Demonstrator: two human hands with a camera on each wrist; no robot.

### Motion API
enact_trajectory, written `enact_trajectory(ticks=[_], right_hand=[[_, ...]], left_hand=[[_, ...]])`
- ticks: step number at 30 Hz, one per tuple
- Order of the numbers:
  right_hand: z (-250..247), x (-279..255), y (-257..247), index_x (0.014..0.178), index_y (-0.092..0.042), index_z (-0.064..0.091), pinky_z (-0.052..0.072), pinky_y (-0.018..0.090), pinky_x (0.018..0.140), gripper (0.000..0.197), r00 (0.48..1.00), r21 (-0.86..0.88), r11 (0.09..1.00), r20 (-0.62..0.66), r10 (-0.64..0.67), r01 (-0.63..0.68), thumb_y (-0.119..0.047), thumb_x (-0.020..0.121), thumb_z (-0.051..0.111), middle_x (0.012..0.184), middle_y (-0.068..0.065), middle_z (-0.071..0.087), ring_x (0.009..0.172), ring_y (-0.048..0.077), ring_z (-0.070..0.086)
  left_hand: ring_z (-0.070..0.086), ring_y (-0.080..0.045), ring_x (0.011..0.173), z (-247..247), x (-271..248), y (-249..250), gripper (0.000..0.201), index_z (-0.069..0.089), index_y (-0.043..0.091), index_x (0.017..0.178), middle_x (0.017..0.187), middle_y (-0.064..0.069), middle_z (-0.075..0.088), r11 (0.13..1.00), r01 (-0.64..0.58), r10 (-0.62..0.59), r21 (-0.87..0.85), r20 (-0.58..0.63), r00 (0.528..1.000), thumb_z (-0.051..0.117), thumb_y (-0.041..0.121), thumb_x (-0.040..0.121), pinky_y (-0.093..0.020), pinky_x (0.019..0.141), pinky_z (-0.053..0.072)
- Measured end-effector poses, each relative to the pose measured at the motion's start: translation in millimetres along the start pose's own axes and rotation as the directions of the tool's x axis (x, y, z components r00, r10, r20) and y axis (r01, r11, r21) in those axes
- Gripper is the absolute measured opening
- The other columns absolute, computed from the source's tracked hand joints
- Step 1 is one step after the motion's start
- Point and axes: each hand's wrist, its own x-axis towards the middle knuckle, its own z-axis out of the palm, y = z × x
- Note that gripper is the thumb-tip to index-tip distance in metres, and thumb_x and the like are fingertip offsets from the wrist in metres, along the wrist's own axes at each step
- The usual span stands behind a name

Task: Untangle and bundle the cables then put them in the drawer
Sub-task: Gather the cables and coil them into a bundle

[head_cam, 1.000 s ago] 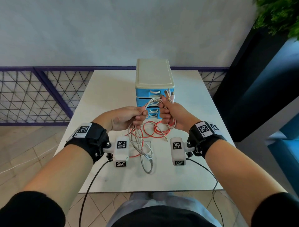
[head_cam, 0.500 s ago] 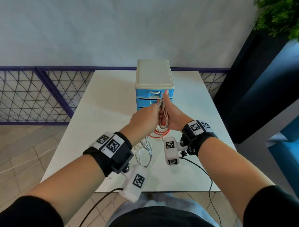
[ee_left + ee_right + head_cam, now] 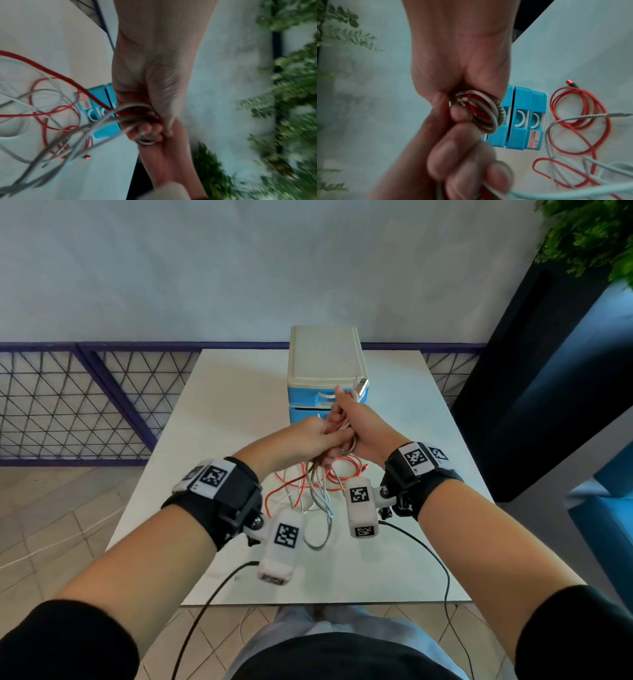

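Both hands meet above the white rectangular table [image 3: 239, 392], just in front of the small blue plastic drawer unit with a cream lid [image 3: 323, 361]; the right hand [image 3: 359, 426] is clenched around a bunch of coiled cables — red, white and a silver braided one [image 3: 481, 112] — with the loops wound round its fingers [image 3: 458, 115] and metal plug ends [image 3: 360, 386] sticking up past the thumb, level with the top drawer front; the left hand [image 3: 308, 436] presses against it from the left, its fingers curled round the same strands where they leave the coil. In the left wrist view the left hand [image 3: 150, 81] closes on the grey and red strands, though the picture is blurred. Below the hands the loose lengths hang down to the tabletop: the red cable [image 3: 287, 487] lies in wide loops in front of the drawer unit, the white and braided lengths [image 3: 322, 508] trail toward the near edge — crossing one another, not yet sorted apart. The drawers of the unit look closed in the right wrist view. A green leafy plant [image 3: 589, 234] stands at the upper right, and a purple-framed mesh fence [image 3: 68, 402] runs behind the table on the left.
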Motion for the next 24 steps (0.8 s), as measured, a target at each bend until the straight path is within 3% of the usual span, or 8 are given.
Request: enact_trajectory(ticks=[2, 6, 9, 12, 15, 18, 22, 24], right_hand=[[5, 0, -2, 0.068, -0.015, 0.044, 0.047, 0.025, 0.057, 0.041, 0.999, 0.125, 0.991, 0.004, -0.043, 0.042, -0.045, 0.096, 0.050, 0.059, -0.001, 0.050, 0.061, 0.015, 0.052], [17, -4, 1, 0.073, -0.013, 0.044, 0.060, 0.037, 0.066, 0.039, 0.996, 0.316, 0.944, -0.014, -0.091, 0.091, -0.043, 0.096, 0.050, 0.069, 0.008, 0.057, 0.063, 0.020, 0.067], [22, -5, 6, 0.073, -0.011, 0.044, 0.061, 0.038, 0.065, 0.040, 0.994, 0.375, 0.921, -0.035, -0.099, 0.105, -0.044, 0.096, 0.049, 0.070, 0.010, 0.059, 0.063, 0.023, 0.070], [20, -2, 4, 0.070, -0.012, 0.044, 0.058, 0.035, 0.061, 0.043, 0.992, 0.442, 0.888, -0.063, -0.113, 0.129, -0.046, 0.096, 0.047, 0.061, 0.006, 0.060, 0.058, 0.020, 0.068], [19, -3, -2, 0.069, -0.013, 0.043, 0.057, 0.034, 0.062, 0.043, 0.991, 0.468, 0.874, -0.062, -0.115, 0.131, -0.046, 0.096, 0.047, 0.056, 0.004, 0.059, 0.055, 0.019, 0.065], [25, -7, -3, 0.067, -0.014, 0.043, 0.056, 0.029, 0.055, 0.044, 0.993, 0.490, 0.863, -0.047, -0.112, 0.121, -0.046, 0.096, 0.047, 0.053, 0.002, 0.054, 0.048, 0.016, 0.061], [25, -11, -7, 0.066, -0.017, 0.038, 0.038, 0.018, 0.035, 0.044, 0.997, 0.479, 0.875, -0.018, -0.070, 0.070, -0.048, 0.095, 0.049, 0.044, -0.007, 0.036, 0.032, 0.004, 0.035], [21, -11, -8, 0.065, -0.018, 0.037, 0.030, 0.016, 0.031, 0.044, 0.998, 0.445, 0.894, -0.010, -0.063, 0.060, -0.049, 0.095, 0.048, 0.042, -0.009, 0.030, 0.030, 0.002, 0.028]], left_hand=[[0.047, -0.008, 0.048, -5, -5, -8, 0.032, 0.053, 0.013, 0.074, 0.051, 0.007, 0.046, 0.977, 0.006, 0.010, -0.214, 0.073, 0.997, 0.045, 0.033, 0.098, -0.024, 0.063, 0.049], [0.046, -0.010, 0.049, -4, -12, -25, 0.037, 0.051, 0.013, 0.068, 0.049, 0.005, 0.046, 0.952, -0.049, 0.076, -0.301, 0.079, 0.994, 0.042, 0.034, 0.098, -0.034, 0.078, 0.045], [0.045, -0.010, 0.046, -2, -17, -27, 0.046, 0.052, 0.012, 0.069, 0.048, 0.004, 0.046, 0.949, -0.074, 0.082, -0.306, 0.012, 0.997, 0.042, 0.052, 0.088, -0.028, 0.064, 0.046], [0.037, -0.014, 0.044, -1, -20, -29, 0.071, 0.052, 0.011, 0.066, 0.050, -0.002, 0.039, 0.936, -0.023, 0.034, -0.351, 0.026, 0.999, 0.024, 0.076, 0.076, -0.023, 0.051, 0.038], [0.031, -0.011, 0.046, 5, -21, -36, 0.056, 0.045, 0.015, 0.067, 0.054, 0.002, 0.030, 0.925, -0.046, 0.063, -0.377, 0.034, 0.997, 0.028, 0.064, 0.089, -0.022, 0.052, 0.031], [0.033, -0.010, 0.049, 13, -18, -39, 0.042, 0.044, 0.017, 0.068, 0.057, 0.003, 0.033, 0.959, -0.113, 0.118, -0.261, 0.004, 0.993, 0.035, 0.044, 0.099, -0.017, 0.051, 0.034], [0.036, -0.010, 0.050, 16, -16, -39, 0.038, 0.052, 0.007, 0.081, 0.068, -0.012, 0.040, 0.980, -0.161, 0.156, -0.119, -0.048, 0.986, 0.038, 0.036, 0.100, -0.012, 0.049, 0.034], [0.037, -0.013, 0.052, 17, -13, -42, 0.037, 0.053, 0.006, 0.085, 0.067, -0.011, 0.041, 0.983, -0.162, 0.159, -0.086, -0.044, 0.986, 0.038, 0.037, 0.099, -0.015, 0.050, 0.035]])
